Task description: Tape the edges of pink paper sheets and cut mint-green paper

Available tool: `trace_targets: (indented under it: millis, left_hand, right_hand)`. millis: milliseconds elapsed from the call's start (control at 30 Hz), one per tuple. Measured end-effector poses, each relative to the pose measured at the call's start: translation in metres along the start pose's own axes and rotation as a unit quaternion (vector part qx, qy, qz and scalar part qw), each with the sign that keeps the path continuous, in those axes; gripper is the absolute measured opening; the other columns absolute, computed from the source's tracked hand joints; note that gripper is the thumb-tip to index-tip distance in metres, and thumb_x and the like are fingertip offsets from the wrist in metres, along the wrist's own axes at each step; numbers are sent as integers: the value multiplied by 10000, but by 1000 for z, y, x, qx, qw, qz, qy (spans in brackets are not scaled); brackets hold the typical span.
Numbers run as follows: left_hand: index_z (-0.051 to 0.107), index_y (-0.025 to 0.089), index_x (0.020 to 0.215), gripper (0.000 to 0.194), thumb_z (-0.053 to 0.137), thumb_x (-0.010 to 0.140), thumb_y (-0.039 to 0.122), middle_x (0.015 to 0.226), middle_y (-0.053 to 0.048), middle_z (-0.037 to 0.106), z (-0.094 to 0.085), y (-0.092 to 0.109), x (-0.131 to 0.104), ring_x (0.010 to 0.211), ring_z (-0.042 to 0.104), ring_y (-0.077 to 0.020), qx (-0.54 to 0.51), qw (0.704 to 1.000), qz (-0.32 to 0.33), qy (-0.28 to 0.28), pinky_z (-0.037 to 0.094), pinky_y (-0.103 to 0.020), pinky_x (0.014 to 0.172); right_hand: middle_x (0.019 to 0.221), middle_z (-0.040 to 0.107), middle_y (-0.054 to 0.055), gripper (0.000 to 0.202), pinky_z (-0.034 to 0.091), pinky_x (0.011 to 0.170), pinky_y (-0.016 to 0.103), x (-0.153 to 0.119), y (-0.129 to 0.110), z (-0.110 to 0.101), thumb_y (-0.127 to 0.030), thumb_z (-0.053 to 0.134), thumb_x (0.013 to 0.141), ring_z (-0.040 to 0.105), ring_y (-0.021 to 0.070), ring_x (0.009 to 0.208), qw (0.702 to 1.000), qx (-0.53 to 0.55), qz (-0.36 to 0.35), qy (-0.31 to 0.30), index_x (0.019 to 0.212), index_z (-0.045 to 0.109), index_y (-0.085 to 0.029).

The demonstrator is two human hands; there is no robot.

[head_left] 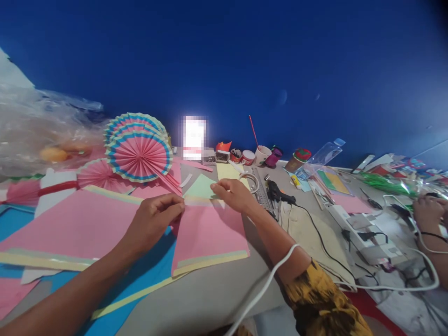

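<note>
Pink sheet (pixel 210 231), pale green and yellow strips edging it, lying partly over blue paper (pixel 154 261); left hand (pixel 156 217) and right hand (pixel 236 193) pinched closed at its top end, fingertips hiding whatever's gripped, so can't tell; bright panel (pixel 194 137) behind's totally pixelated.

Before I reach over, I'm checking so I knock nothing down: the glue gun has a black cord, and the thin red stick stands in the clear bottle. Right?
Not quite: the head view shows the thin red stick standing in the white cup, not in the clear bottle. The glue gun does have a black cord.
</note>
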State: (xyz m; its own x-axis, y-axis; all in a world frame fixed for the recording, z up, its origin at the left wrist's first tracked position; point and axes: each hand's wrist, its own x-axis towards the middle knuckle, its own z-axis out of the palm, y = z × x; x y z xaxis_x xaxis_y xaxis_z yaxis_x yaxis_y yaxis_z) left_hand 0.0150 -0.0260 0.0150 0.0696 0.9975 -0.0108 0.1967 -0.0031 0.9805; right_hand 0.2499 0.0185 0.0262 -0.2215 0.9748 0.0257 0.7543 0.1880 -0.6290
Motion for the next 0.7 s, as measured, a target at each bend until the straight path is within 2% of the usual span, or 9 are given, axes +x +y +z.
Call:
trace_targets:
  millis: [67,167,233,300,433,533,633,700]
  left_hand:
    - [704,216,632,285,713,737,480,573,6,628,-1,-1,2,553,552,-146,11,1000,0,-3,461,-249,549]
    - [682,222,604,323,692,741,514,563,-7,654,0,0,3,548,580,-169,71,997,-13,-7,474,-272,562]
    - [665,224,599,328,668,736,522,565,-12,667,0,1,4,558,589,-178,117,993,-16,1,476,-280,578]
    - [653,223,626,340,635,754,537,579,-6,666,0,0,5,576,585,-177,142,990,-14,13,470,-278,592]
    - [641,231,763,335,550,835,545,664,25,645,-5,-6,10,631,562,-172,171,984,16,45,445,-270,616]
    - [636,236,830,313,501,871,515,741,16,658,-10,-9,13,721,574,-192,214,972,36,93,441,-272,666]
    - [661,233,910,305,502,886,492,866,-3,718,-12,-13,16,794,602,-208,222,966,27,130,463,-283,733]
    - [674,232,953,285,522,891,465,921,-3,742,-13,-17,18,829,622,-214,216,966,13,144,476,-286,762]
  right_hand:
    - [804,755,18,367,425,648,268,3,7,-4,-499,629,999,655,160,713,997,32,16,-74,865,757,-182]
    - [826,766,4,238,433,648,248,3,11,-1,-420,733,917,662,144,722,990,84,1,-112,893,776,-188]
    - [893,788,15,188,455,689,250,4,12,2,-369,741,910,685,148,778,989,106,-7,-105,934,782,-186]
    - [937,794,26,169,466,735,261,6,13,1,-342,745,911,694,156,824,993,99,-5,-71,954,777,-181]
    - [958,780,31,220,454,764,277,8,26,-14,-397,742,921,681,170,870,998,65,8,-18,953,766,-181]
    - [869,759,24,268,449,711,272,6,43,-24,-438,719,933,668,162,800,991,122,52,-20,947,758,-173]
    - [780,742,14,195,462,687,262,2,59,-24,-337,767,864,667,155,742,970,221,99,-31,960,750,-168]
    - [740,734,8,177,457,670,252,0,66,-22,-268,802,779,655,147,715,958,263,103,-58,919,751,-171]
